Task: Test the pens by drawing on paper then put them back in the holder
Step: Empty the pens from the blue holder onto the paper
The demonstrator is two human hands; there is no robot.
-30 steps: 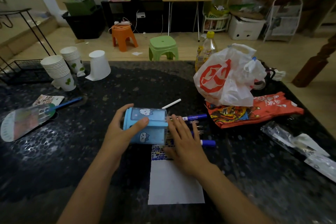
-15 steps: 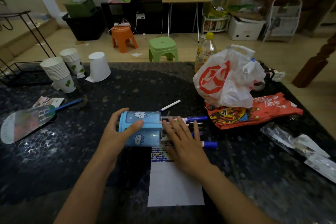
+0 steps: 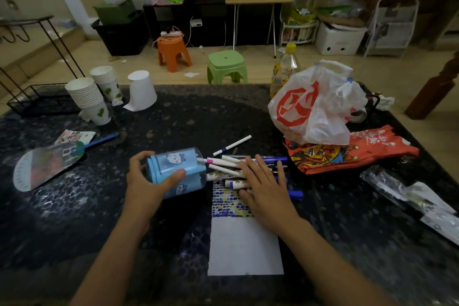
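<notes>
Currently your left hand (image 3: 151,181) has its grip curled round the blue holder (image 3: 177,172), thumb across the front, fingers behind; the holder lies tipped on its side on the desk (image 3: 74,218), mouth toward the right. Pens (image 3: 224,165) spill from that mouth in a loose pile. Your right hand (image 3: 267,186) lies flat on the pile, fingers straight and spread, holding nothing. One white pen (image 3: 232,145) lies apart, just beyond the pile. Paper (image 3: 244,246): under the pile and your right hand, its far part filled with small coloured marks, its near part blank. Also on the desk: paper cups (image 3: 87,97) far left, a fan (image 3: 47,165) near left, a white bag (image 3: 315,104) and a red packet (image 3: 352,151) to the right.
</notes>
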